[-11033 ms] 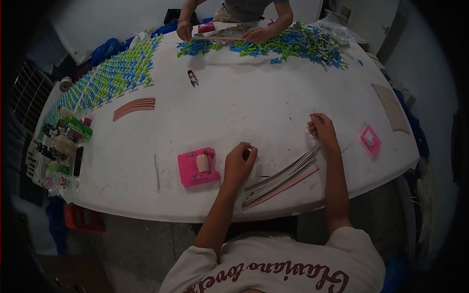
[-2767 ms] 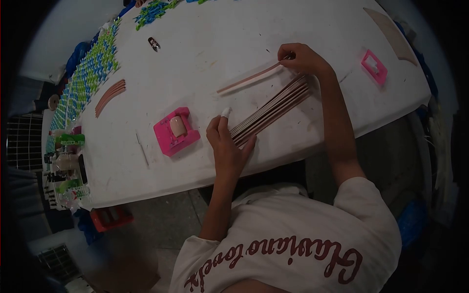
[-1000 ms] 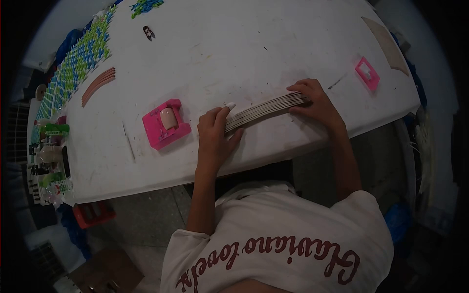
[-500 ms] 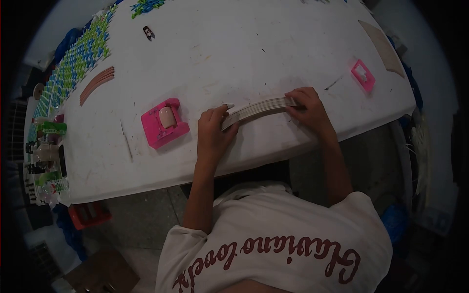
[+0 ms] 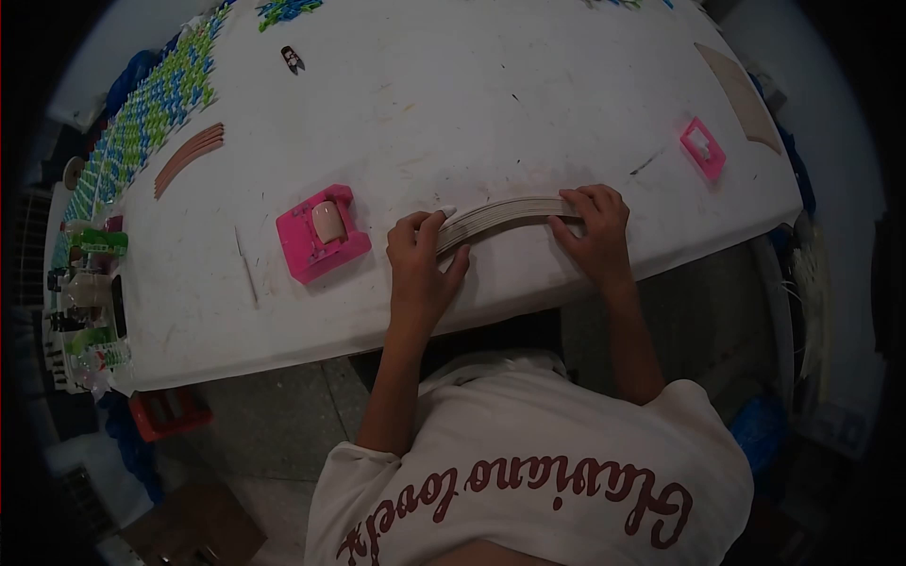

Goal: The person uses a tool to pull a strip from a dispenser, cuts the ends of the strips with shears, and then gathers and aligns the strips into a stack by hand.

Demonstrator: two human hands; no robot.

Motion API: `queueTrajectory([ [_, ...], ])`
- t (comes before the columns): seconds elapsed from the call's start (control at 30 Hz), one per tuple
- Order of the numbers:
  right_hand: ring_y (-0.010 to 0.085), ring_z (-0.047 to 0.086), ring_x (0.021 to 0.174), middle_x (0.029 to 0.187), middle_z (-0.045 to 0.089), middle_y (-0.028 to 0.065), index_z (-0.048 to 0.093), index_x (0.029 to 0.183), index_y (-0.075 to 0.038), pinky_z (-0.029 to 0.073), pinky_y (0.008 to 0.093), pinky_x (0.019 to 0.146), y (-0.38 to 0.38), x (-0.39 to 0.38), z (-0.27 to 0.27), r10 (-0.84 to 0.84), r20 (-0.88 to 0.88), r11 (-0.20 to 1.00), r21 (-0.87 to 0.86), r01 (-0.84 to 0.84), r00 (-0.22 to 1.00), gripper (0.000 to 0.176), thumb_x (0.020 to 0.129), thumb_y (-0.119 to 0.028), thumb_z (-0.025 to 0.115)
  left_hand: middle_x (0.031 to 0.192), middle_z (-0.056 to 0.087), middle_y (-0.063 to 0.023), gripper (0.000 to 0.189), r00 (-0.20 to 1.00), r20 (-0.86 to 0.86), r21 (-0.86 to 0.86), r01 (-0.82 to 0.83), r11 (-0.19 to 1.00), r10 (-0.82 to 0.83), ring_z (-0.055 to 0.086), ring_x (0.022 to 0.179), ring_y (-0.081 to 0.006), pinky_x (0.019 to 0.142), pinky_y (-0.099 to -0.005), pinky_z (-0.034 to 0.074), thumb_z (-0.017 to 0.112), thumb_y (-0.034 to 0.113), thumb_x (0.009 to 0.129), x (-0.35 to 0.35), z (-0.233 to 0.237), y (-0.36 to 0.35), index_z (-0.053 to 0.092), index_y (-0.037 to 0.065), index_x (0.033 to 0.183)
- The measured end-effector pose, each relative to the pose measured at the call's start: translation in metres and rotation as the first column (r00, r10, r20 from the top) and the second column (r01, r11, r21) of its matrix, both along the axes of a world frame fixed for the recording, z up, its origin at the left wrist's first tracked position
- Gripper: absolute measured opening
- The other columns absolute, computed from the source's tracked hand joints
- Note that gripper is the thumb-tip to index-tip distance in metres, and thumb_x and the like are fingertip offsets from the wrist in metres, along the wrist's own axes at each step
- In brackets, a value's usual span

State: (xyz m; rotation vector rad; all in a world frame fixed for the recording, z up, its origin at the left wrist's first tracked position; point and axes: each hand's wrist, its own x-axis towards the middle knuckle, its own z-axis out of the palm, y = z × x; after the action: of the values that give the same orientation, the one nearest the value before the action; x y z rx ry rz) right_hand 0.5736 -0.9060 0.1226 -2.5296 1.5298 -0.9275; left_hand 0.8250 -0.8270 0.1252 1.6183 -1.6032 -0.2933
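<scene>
A bundle of thin beige strips (image 5: pixel 505 215), stacked flat against one another, lies in a shallow arc near the front edge of the white table. My left hand (image 5: pixel 418 269) grips its left end between thumb and fingers; a white tip shows on one finger. At the other end, my right hand (image 5: pixel 597 231) is closed around the strips, thumb on the near side and fingers on the far side. Just left of my left hand stands a pink tape dispenser (image 5: pixel 294 247) with a beige roll (image 5: pixel 327 222) in it.
A smaller pink holder (image 5: pixel 714 162) with something white sits on the right. Brown strips (image 5: pixel 189 158), a thin pen-like tool (image 5: pixel 247 269) and a small dark object (image 5: pixel 293 60) lie leftward. Green and blue pieces (image 5: pixel 156 118) cover the left edge, with bottles (image 5: pixel 90 291) nearby. A brown sheet (image 5: pixel 739 94) lies far right.
My right hand has shifted slightly down and its grip on the strips' end has changed. The left hand and the bundle have moved a little in view; both hands still hold it.
</scene>
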Motion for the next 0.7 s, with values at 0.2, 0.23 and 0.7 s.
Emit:
queueTrajectory([
  [0.2,0.0292,0.056,0.109,0.111,0.06,0.0087,0.067,0.107,-0.007,0.045,0.0419,0.095,-0.003,-0.003,-0.001,0.052,0.096,0.996,0.064,-0.058,0.994,0.038,0.074,-0.019,0.08,0.11,0.059,-0.0096,0.051,0.988,0.152,-0.004,0.015,1.0,-0.014,0.053,0.107,-0.0301,0.088,-0.0415,0.042,0.078,0.009,0.071,-0.001,-0.002,-0.003,0.06,0.008,0.12],
  [0.23,0.0291,0.056,0.109,0.11,0.06,0.0084,0.068,0.106,-0.007,0.045,0.0417,0.095,-0.004,-0.005,-0.001,0.065,0.095,0.995,0.064,-0.071,0.993,0.037,0.074,-0.019,0.08,0.107,0.061,-0.0081,0.051,0.989,0.146,-0.014,0.012,1.0,-0.01,0.054,0.105,-0.0289,0.086,-0.0411,0.042,0.078,0.009,0.071,0.0,-0.004,-0.004,0.061,0.009,0.119],
  [0.7,0.0264,0.054,0.115,0.115,0.057,0.0085,0.069,0.114,-0.01,0.057,0.0365,0.09,-0.017,-0.008,0.019,0.141,0.114,0.95,0.262,-0.167,0.983,0.039,0.076,-0.008,0.079,0.116,0.057,-0.014,0.065,0.999,-0.042,0.054,0.031,0.998,-0.028,0.055,0.104,-0.0326,0.089,-0.0418,0.047,0.082,0.006,0.068,0.021,0.005,0.003,0.056,0.009,0.127],
])
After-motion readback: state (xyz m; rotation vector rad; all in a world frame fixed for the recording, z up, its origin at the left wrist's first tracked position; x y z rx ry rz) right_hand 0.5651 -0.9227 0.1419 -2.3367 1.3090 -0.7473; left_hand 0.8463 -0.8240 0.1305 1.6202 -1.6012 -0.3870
